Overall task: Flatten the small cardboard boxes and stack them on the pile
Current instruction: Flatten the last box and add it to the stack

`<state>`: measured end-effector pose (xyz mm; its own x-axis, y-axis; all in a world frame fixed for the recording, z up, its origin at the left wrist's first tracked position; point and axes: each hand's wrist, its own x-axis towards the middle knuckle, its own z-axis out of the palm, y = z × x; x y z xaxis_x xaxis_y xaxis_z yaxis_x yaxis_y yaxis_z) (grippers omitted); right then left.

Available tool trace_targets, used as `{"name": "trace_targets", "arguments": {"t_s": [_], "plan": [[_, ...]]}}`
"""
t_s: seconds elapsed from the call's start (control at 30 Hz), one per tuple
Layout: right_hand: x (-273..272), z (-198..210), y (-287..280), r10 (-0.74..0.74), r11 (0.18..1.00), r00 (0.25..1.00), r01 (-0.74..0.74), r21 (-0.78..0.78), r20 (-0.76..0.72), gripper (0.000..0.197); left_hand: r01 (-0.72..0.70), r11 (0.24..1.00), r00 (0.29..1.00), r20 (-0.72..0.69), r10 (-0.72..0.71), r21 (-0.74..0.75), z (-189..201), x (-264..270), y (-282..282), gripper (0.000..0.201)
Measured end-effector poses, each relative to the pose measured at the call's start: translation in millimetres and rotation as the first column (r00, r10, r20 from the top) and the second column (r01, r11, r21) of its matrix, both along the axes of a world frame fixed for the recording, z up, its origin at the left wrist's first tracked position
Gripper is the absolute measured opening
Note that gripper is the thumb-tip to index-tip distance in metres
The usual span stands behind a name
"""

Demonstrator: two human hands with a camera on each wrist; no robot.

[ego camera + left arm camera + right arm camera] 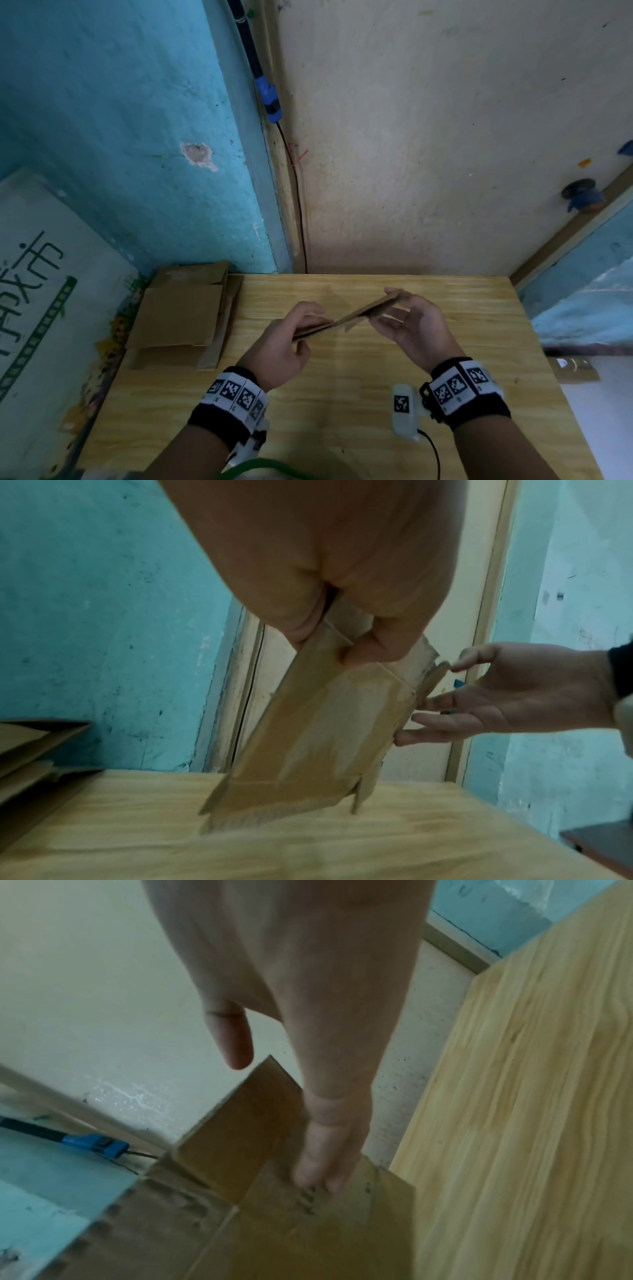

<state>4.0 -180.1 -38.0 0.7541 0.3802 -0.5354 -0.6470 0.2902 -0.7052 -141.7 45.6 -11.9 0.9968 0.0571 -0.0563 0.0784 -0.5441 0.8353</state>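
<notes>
A flattened brown cardboard box (370,308) hangs tilted in the air above the middle of the wooden table (376,394). My left hand (298,330) pinches its near-left end between thumb and fingers; the left wrist view shows that pinch on the box (318,723). My right hand (407,318) is at the far-right end, with straight fingers (318,1167) lying flat against the cardboard (240,1123) and the thumb held apart. The pile of flattened boxes (181,315) lies at the table's back left corner, also seen as the pile (31,750).
A large white printed carton (41,291) stands left of the table against the blue wall. A black cable with a blue connector (270,99) runs down the wall corner behind the table. A taped cardboard piece (575,368) lies beyond the table's right edge.
</notes>
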Motion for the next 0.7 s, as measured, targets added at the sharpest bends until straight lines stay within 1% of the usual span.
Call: {"name": "trace_targets", "arguments": {"t_s": [0.03, 0.1, 0.17, 0.2, 0.27, 0.3, 0.37, 0.4, 0.47, 0.57, 0.6, 0.67, 0.7], "plan": [[-1, -2, -2, 0.038, 0.999, 0.998, -0.037, -0.027, 0.042, 0.040, 0.003, 1.000, 1.000, 0.011, -0.003, 0.009, 2, 0, 1, 0.061], [-3, -8, -4, 0.142, 0.979, 0.970, -0.109, -0.172, 0.196, 0.040, 0.016, 1.000, 0.999, 0.036, -0.016, 0.009, 4, 1, 5, 0.057], [-6, -6, -3, 0.268, 0.918, 0.897, -0.126, -0.377, 0.351, 0.030, 0.020, 1.000, 0.999, 0.050, -0.020, -0.002, 6, 3, 9, 0.053], [-5, -6, -4, 0.293, 0.900, 0.872, -0.113, -0.421, 0.391, 0.025, 0.007, 1.000, 0.998, 0.065, -0.006, -0.012, 6, 4, 12, 0.051], [-4, -4, -2, 0.249, 0.919, 0.877, -0.080, -0.386, 0.412, 0.022, -0.023, 1.000, 0.997, 0.077, 0.024, -0.015, 5, 4, 21, 0.044], [-3, -2, -1, 0.242, 0.916, 0.867, -0.056, -0.397, 0.435, 0.019, -0.025, 1.000, 0.997, 0.072, 0.025, 0.005, 6, 4, 24, 0.038], [-4, 0, 4, 0.302, 0.858, 0.783, 0.025, -0.512, 0.544, 0.015, -0.003, 0.999, 0.998, 0.056, 0.001, 0.039, 5, 2, 27, 0.027], [-5, 0, 7, 0.330, 0.830, 0.740, 0.068, -0.553, 0.586, 0.018, -0.012, 0.999, 0.998, 0.061, 0.009, 0.052, 4, 1, 28, 0.025], [-7, -2, 14, 0.341, 0.804, 0.706, 0.123, -0.582, 0.620, 0.023, -0.084, 0.993, 0.992, 0.102, 0.075, 0.087, 2, 1, 29, 0.024], [-7, -7, 24, 0.344, 0.796, 0.696, 0.141, -0.589, 0.631, 0.018, -0.191, 0.981, 0.973, 0.143, 0.183, 0.043, 0, 5, 34, 0.024], [-6, -9, 26, 0.347, 0.792, 0.699, 0.140, -0.595, 0.626, 0.021, -0.206, 0.978, 0.968, 0.147, 0.202, 0.010, -1, 5, 36, 0.025], [-5, -12, 30, 0.357, 0.792, 0.734, 0.090, -0.604, 0.578, 0.048, -0.263, 0.959, 0.955, 0.115, 0.275, -0.107, -5, 5, 42, 0.028], [-4, -14, 32, 0.355, 0.794, 0.762, 0.060, -0.605, 0.541, 0.061, -0.321, 0.934, 0.938, 0.082, 0.336, -0.158, -5, 4, 47, 0.027]]}}
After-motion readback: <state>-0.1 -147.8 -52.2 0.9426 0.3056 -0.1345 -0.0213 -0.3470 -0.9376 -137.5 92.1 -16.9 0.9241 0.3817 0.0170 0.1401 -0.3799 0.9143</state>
